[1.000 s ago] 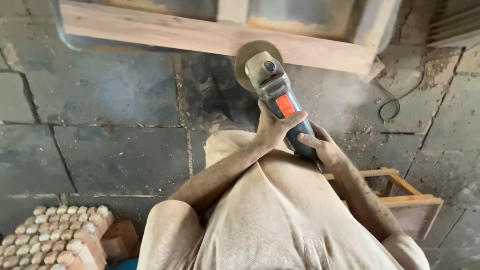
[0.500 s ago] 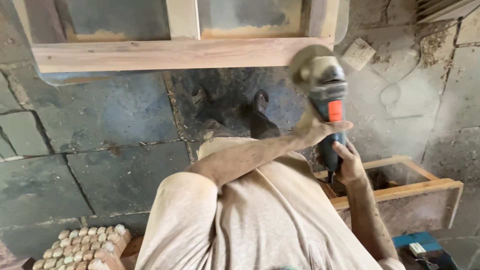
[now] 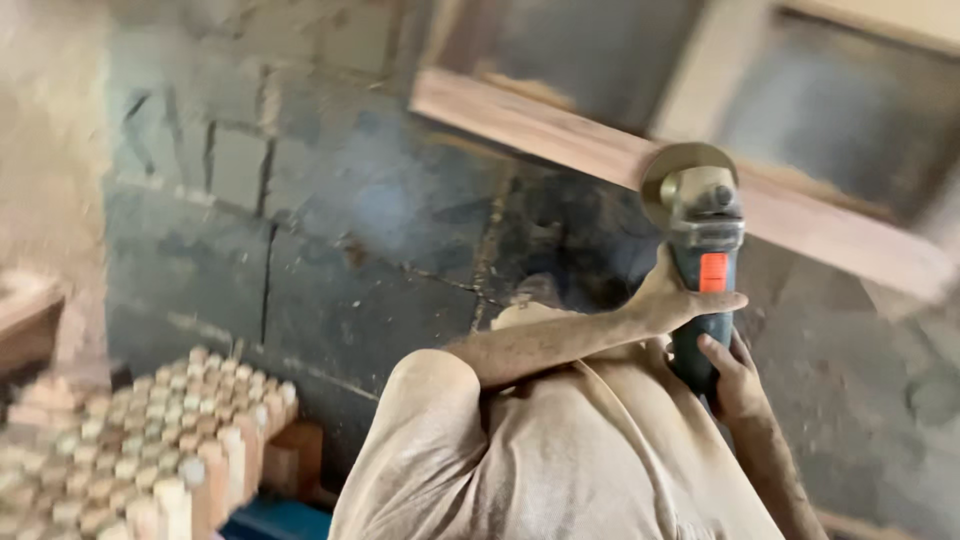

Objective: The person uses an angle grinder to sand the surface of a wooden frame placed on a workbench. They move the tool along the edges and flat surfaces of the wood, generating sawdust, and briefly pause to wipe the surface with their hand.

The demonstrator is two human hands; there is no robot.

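Note:
Both my hands grip a dark green angle grinder (image 3: 706,262) with an orange switch. My left hand (image 3: 668,301) wraps the body just below the head, its arm crossing over from the left. My right hand (image 3: 736,377) holds the rear handle underneath. The grinder's round sanding disc (image 3: 668,170) presses against the front edge of a long wooden frame rail (image 3: 560,140) that runs diagonally across the upper right. The picture is blurred by motion.
A stack of turned wooden pieces with rounded ends (image 3: 140,440) lies at the lower left. Dark stone floor slabs (image 3: 330,260) spread below the frame. Wooden frame members (image 3: 720,70) and a dusty panel rise behind the rail.
The view has swung left and tilted, so the rail now runs diagonally. The grinder stays against the rail's edge in both hands. The wooden crate at right has left view.

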